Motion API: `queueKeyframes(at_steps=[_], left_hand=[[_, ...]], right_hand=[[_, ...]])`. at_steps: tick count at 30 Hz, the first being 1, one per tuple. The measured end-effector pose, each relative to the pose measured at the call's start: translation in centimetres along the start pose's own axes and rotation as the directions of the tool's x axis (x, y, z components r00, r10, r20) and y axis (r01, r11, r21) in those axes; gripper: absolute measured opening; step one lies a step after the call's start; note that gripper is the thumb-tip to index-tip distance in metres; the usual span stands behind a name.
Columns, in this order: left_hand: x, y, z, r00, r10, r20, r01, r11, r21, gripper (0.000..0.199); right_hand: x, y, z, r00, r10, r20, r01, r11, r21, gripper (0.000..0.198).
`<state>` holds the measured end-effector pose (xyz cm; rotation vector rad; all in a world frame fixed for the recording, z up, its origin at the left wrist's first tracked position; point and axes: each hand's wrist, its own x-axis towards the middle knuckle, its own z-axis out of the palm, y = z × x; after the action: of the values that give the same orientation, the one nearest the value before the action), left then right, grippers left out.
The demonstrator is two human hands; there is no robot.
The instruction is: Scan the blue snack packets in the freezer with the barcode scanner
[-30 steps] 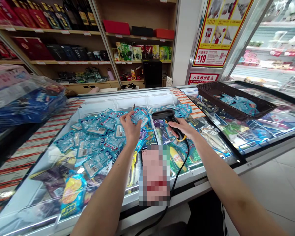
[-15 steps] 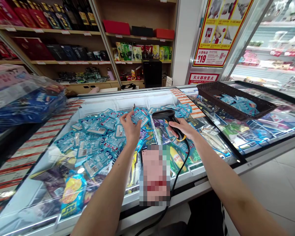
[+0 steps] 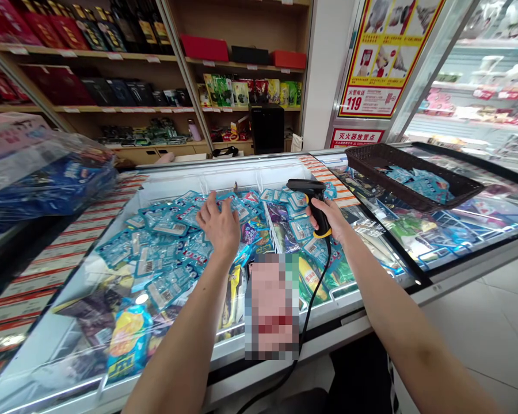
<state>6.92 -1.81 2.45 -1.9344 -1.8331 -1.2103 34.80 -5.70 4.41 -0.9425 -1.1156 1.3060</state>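
Note:
My right hand [image 3: 328,217] is wrapped round the grip of a black and yellow handheld barcode scanner [image 3: 317,210], whose head points left over the freezer. From the scanner's base a black cable [image 3: 315,299] runs down past the freezer's front edge. Over the heap of blue packets [image 3: 155,253], my left hand [image 3: 220,227] has its fingers spread, with nothing seen in them. One blue packet [image 3: 242,211] lies just right of its fingertips. Whether the fingertips touch the packets I cannot tell.
Below the packets is a glass-topped chest freezer [image 3: 198,167] of bagged goods. A pixelated phone [image 3: 271,305] lies near its front edge. At the right sits a brown basket [image 3: 457,195] with blue packets. Wrapped goods [image 3: 43,172] stand left; shelves [image 3: 176,57] line the back.
My left hand has shifted slightly left and its fingers have spread apart. My right hand has moved the scanner right and tilted it more upright.

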Motion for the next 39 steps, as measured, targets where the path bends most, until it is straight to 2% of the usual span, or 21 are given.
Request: queueKeyframes(at_steps=[3, 5, 7, 10, 14, 16, 18, 20, 22, 24, 26, 29, 31, 34, 36, 39], left_hand=[[-0.3, 0.4, 0.2, 0.988, 0.138, 0.073, -0.14, 0.99, 0.029, 0.035], [-0.4, 0.5, 0.6, 0.955, 0.245, 0.167, -0.251, 0.968, 0.018, 0.032], [-0.5, 0.3, 1.0, 0.921, 0.302, 0.245, -0.314, 0.95, 0.007, 0.027], [-0.6, -0.5, 1.5, 0.912, 0.305, 0.273, -0.322, 0.946, 0.02, 0.027], [-0.4, -1.0, 1.7, 0.937, 0.286, 0.2, -0.302, 0.952, 0.056, 0.031], [-0.2, -0.6, 1.7, 0.939, 0.29, 0.184, -0.298, 0.954, 0.017, 0.027], [0.0, 0.4, 1.6, 0.924, 0.305, 0.231, -0.289, 0.952, -0.098, 0.024], [0.2, 1.7, 1.6, 0.873, 0.338, 0.353, -0.252, 0.93, -0.268, 0.025], [0.2, 2.9, 1.7, 0.807, 0.364, 0.465, -0.167, 0.896, -0.412, 0.03], [0.1, 3.8, 1.9, 0.758, 0.375, 0.533, -0.079, 0.865, -0.496, 0.036], [-0.1, 4.4, 2.2, 0.717, 0.411, 0.563, -0.051, 0.836, -0.546, 0.04], [-0.4, 4.8, 2.8, 0.646, 0.55, 0.528, -0.145, 0.769, -0.623, 0.039], [-0.6, 5.0, 3.0, 0.58, 0.65, 0.492, -0.245, 0.715, -0.655, 0.037], [-0.9, 5.1, 2.9, 0.501, 0.709, 0.496, -0.376, 0.695, -0.613, 0.035], [-0.9, 5.0, 2.6, 0.504, 0.696, 0.512, -0.43, 0.716, -0.55, 0.036], [-0.8, 4.6, 2.2, 0.559, 0.651, 0.513, -0.447, 0.758, -0.475, 0.038]], right_hand=[[-0.1, -0.4, 0.1, 1.0, 0.007, -0.006, -0.006, 1.0, 0.013, 0.042], [-0.1, -0.5, 0.1, 1.0, 0.014, -0.001, -0.014, 1.0, 0.018, 0.043], [-0.1, -0.5, 0.1, 1.0, 0.018, 0.004, -0.018, 1.0, 0.018, 0.044], [-0.1, -0.4, -0.1, 1.0, 0.017, 0.005, -0.017, 1.0, 0.019, 0.044], [0.0, -0.3, -0.4, 1.0, 0.017, 0.006, -0.017, 1.0, 0.015, 0.042], [0.1, -0.4, -0.5, 1.0, 0.021, 0.005, -0.021, 1.0, 0.008, 0.041], [0.0, -0.4, -0.5, 1.0, 0.026, 0.002, -0.026, 1.0, 0.0, 0.041], [0.0, -0.5, -0.4, 1.0, 0.027, -0.005, -0.027, 1.0, -0.008, 0.041], [0.0, -0.6, -0.4, 0.999, 0.033, -0.012, -0.033, 0.999, -0.016, 0.042], [0.0, -0.7, -0.4, 0.999, 0.047, -0.019, -0.047, 0.999, -0.024, 0.041], [0.1, -0.6, -0.5, 0.998, 0.058, -0.027, -0.059, 0.998, -0.032, 0.04], [0.2, -0.6, -0.7, 0.998, 0.057, -0.029, -0.058, 0.998, -0.037, 0.04], [0.2, -0.6, -0.8, 0.998, 0.051, -0.028, -0.051, 0.998, -0.029, 0.04], [0.2, -0.8, -0.8, 0.998, 0.046, -0.035, -0.046, 0.999, -0.007, 0.041], [0.1, -0.9, -0.8, 0.998, 0.049, -0.039, -0.049, 0.999, -0.004, 0.041], [0.2, -0.9, -0.9, 0.998, 0.051, -0.039, -0.051, 0.999, -0.012, 0.041]])
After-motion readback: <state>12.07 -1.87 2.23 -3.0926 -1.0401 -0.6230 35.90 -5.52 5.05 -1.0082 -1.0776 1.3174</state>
